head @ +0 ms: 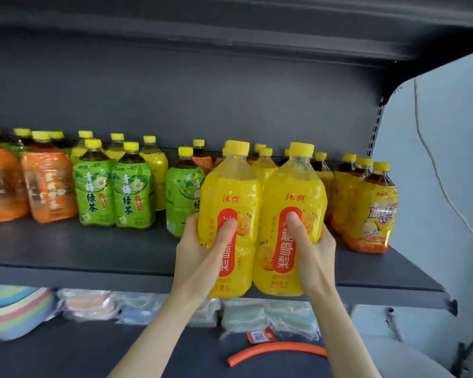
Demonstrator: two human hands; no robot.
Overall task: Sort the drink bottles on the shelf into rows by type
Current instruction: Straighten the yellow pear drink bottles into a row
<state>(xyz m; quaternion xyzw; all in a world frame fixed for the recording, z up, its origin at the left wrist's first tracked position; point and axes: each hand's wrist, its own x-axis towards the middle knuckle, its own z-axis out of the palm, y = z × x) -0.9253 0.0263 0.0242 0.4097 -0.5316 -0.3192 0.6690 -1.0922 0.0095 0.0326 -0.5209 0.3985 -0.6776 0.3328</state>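
- Drink bottles in hand are two of the same yellow type. The left yellow bottle (230,203) is clamped in the left hand (200,252) and the right yellow bottle (295,197) in the right hand (314,249). Each thumb lies on the label and the fingers curl behind. Both bottles are upright, touching each other, in front of the shelf (93,249) edge.
- Each hand grips low on a big bottle that looks full, so the heavy top could tip away from the palm. The smooth wrapper may also slip.
- Their bottoms appear lower than the shelf edge. Pushed forward without a lift, they could knock it and come loose.
- Just left of the left hand stands a green tea bottle (183,197), and just right of the right hand stand the iced tea bottles (366,211). This gap looks narrow for two side by side, so a push could topple a neighbour.
- Behind the hands stand more yellow-capped bottles (265,159), partly hidden, so a wrong row is possible.
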